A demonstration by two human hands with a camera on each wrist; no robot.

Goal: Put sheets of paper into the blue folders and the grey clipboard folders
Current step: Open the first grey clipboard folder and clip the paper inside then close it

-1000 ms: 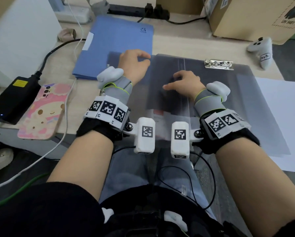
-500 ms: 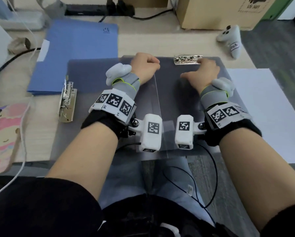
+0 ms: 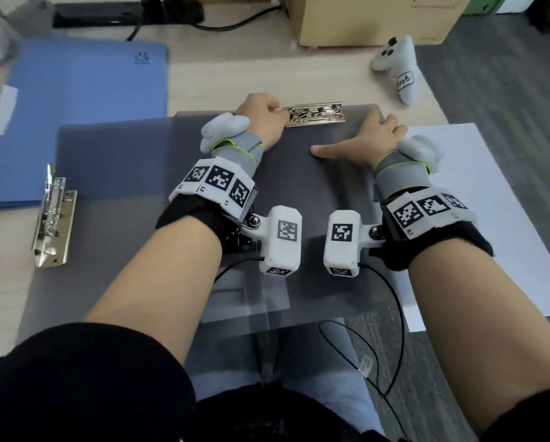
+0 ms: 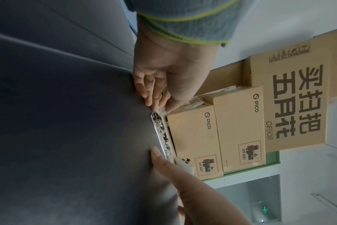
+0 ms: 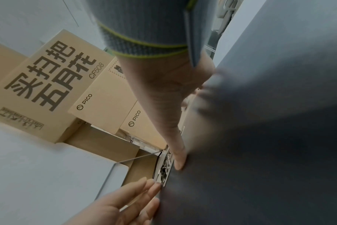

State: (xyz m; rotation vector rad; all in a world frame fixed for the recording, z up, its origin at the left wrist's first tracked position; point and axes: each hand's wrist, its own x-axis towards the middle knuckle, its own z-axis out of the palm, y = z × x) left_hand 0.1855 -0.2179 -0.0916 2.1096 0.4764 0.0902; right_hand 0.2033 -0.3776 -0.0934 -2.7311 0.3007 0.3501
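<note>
A grey clipboard folder lies closed in front of me, its metal clip at the far edge. My left hand pinches the clip's left end; in the left wrist view its fingertips close on the thin lever of the clip. My right hand rests on the folder's far right corner, thumb stretched out flat; the thumb presses the grey cover beside the clip. A second grey folder lies underneath to the left, its clip at the left side. A blue folder lies far left. White paper lies right.
A white game controller lies beyond the paper. Cardboard boxes stand at the back, and a black power strip with cables at the back left. The grey folders overhang the table's near edge above my lap.
My left hand has gone from the folder's far middle to the clip's left end. My right hand has left the clip's right end for the far right corner, thumb spread.
</note>
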